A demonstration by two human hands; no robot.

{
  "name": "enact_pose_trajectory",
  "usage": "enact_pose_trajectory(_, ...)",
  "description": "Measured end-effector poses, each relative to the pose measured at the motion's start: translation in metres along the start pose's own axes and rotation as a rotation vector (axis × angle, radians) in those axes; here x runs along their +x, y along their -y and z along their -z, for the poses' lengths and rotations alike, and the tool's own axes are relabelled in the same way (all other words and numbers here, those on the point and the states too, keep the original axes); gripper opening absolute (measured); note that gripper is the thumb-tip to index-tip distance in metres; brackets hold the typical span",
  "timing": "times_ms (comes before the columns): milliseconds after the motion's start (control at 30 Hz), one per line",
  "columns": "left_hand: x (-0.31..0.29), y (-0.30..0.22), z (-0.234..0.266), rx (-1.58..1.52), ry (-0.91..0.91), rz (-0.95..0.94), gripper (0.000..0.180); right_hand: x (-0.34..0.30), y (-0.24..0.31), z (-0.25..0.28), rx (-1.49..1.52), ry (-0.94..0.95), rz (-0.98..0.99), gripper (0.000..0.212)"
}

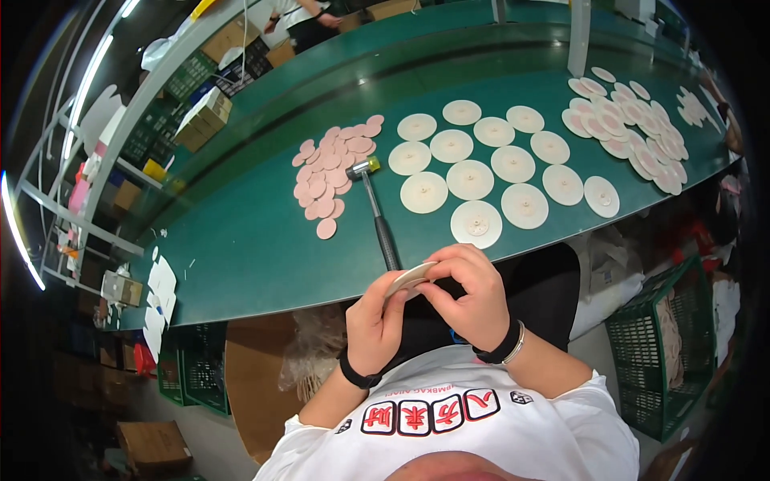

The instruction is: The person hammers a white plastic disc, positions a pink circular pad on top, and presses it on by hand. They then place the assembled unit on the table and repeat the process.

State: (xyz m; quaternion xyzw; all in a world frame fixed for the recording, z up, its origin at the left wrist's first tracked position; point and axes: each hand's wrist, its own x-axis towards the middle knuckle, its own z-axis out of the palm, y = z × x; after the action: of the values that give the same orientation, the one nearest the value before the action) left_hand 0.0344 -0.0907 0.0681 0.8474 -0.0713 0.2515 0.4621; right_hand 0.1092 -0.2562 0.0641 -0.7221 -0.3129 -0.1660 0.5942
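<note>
Between my two hands, just off the front edge of the green table, a cream disc (pixel 411 278) is held tilted, seen nearly edge-on. My left hand (pixel 375 317) grips its left side between thumb and fingers. Thumb and fingers of my right hand (pixel 469 287) pinch the opposite side. Beyond them lies a hammer (pixel 377 210) with a black grip and a yellow-and-metal head. The head rests against a heap of small pink discs (pixel 329 168). To the right, several larger cream discs (pixel 469 179) lie flat, each with a small piece at its centre.
A pile of cream discs with pink centres (pixel 626 128) covers the table's right end. White flat pieces (pixel 159 297) lie at its left end. A metal post (pixel 579 40) rises at the back. Green crates (pixel 662 353) stand below at right. Across the table, another person (pixel 309 24) stands.
</note>
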Motion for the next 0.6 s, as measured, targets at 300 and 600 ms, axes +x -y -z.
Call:
enact_pose_trajectory(300,-0.0030,-0.0020,0.0001,-0.004,0.012,0.030,0.030,-0.0052,0.0041,0.0008,0.146,0.013,-0.139,0.018)
enact_pose_trajectory(600,-0.0046,-0.0023,-0.0039,-0.136,-0.013,0.110,0.031,-0.0082,-0.0028,-0.0009,0.272,0.021,-0.152,0.021)
